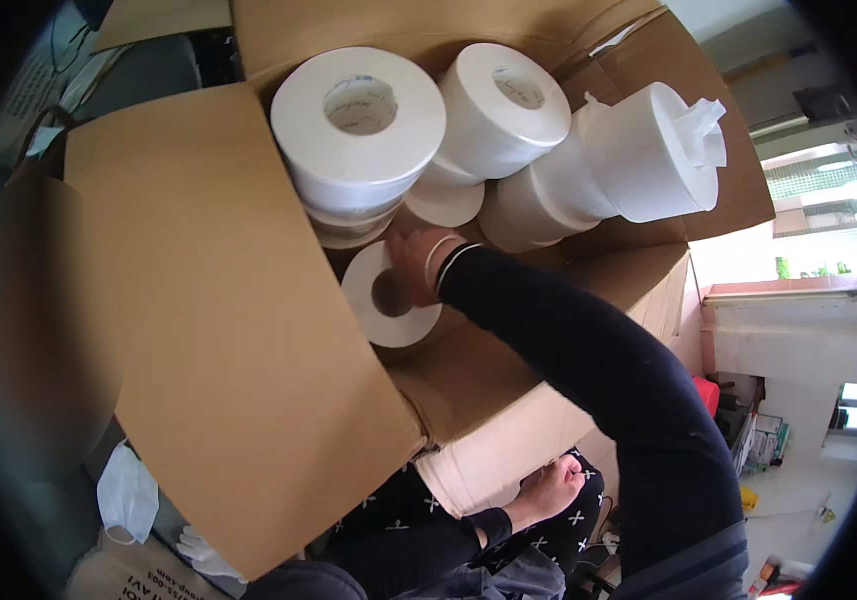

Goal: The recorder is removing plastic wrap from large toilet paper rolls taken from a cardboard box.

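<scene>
My right hand (pixel 417 262) reaches down into a large open cardboard box (pixel 263 300) and grips the rim of a jumbo paper roll (pixel 396 330) beside its core. Some of its fingers are hidden. A stack of white rolls topped by a jumbo roll (pixel 357 161) rises at the box's left side. Next to it another jumbo roll (pixel 503 135) sits tilted on a lower one. On the right leans a column of rolls, its top roll (pixel 646 157) trailing loose paper from the end. Below the box my left hand (pixel 552 487) rests on my patterned trousers, fingers curled, with nothing visible in it.
Cardboard flaps stand out around the box opening, a wide one to the left and another (pixel 518 435) towards my lap. At lower left are a white face mask (pixel 127 491), a white glove (pixel 207 551) and a printed sack (pixel 128 574). A bright window (pixel 826 187) lies to the right.
</scene>
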Available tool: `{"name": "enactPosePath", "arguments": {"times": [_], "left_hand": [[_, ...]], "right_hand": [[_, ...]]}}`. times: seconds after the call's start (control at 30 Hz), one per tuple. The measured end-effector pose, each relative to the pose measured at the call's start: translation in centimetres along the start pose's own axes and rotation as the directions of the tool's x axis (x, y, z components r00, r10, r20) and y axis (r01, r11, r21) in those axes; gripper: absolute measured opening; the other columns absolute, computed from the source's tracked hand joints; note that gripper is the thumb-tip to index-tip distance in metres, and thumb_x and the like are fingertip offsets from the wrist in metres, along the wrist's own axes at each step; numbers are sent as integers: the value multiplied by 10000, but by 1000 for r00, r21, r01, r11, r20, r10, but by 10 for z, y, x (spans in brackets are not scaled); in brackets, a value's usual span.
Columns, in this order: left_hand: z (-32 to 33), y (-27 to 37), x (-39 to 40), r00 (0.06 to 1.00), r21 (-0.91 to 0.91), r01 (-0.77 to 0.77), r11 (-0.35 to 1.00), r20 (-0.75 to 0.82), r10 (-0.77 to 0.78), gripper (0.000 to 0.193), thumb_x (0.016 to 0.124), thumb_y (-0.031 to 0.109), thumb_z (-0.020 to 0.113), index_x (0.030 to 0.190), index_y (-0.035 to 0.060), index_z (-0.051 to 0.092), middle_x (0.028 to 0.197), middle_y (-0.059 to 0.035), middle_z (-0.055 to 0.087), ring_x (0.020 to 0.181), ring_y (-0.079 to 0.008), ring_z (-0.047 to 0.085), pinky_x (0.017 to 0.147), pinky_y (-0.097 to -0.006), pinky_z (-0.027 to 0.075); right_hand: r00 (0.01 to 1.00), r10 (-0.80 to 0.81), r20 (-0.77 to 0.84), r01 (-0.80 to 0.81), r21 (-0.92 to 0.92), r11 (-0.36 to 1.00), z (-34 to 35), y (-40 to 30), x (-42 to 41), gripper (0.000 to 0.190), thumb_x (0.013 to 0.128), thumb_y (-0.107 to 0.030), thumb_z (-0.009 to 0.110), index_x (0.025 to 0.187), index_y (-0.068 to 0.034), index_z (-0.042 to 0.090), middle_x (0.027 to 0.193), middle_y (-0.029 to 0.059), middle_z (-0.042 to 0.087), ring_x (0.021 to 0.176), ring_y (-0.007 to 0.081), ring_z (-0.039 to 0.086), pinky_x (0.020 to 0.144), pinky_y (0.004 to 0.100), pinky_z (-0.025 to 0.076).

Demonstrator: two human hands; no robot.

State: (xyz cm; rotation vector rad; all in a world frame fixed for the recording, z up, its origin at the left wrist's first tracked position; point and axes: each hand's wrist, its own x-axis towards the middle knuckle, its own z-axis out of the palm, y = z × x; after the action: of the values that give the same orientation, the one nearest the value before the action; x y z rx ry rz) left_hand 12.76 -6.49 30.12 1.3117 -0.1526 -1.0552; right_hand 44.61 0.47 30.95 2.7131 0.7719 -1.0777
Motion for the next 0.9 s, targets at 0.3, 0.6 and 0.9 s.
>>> {"name": "enactPosePath", "arguments": {"times": [0.3, 0.6, 0.9], "left_hand": [[-14, -8, -7, 976, 7, -215, 977, -31, 215, 204, 871, 223, 556, 858, 25, 607, 774, -114, 665, 713, -260, 656, 673, -384, 509], [-9, -26, 21, 993, 7, -55, 998, 107, 54, 211, 886, 225, 577, 866, 16, 599, 725, -50, 602, 702, -126, 570, 641, -308, 454], [-12, -11, 18, 936, -248, 126, 961, 350, -32, 373, 914, 391, 527, 879, 33, 627, 754, -61, 644, 695, -186, 634, 663, -316, 510]], "right_hand": [[985, 114, -126, -70, 312, 947, 27, -11, 38, 223, 874, -134, 504, 1036, 13, 551, 916, 217, 670, 856, 358, 663, 734, 442, 534], [976, 19, -219, -43, -106, 993, -74, -1, -83, 397, 764, -160, 609, 1110, 15, 525, 809, 184, 653, 781, 366, 649, 667, 466, 513], [682, 416, -601, -258, 335, 906, -101, -17, -345, 327, 738, -105, 643, 982, 10, 458, 806, 245, 623, 769, 400, 642, 650, 447, 493]]}}
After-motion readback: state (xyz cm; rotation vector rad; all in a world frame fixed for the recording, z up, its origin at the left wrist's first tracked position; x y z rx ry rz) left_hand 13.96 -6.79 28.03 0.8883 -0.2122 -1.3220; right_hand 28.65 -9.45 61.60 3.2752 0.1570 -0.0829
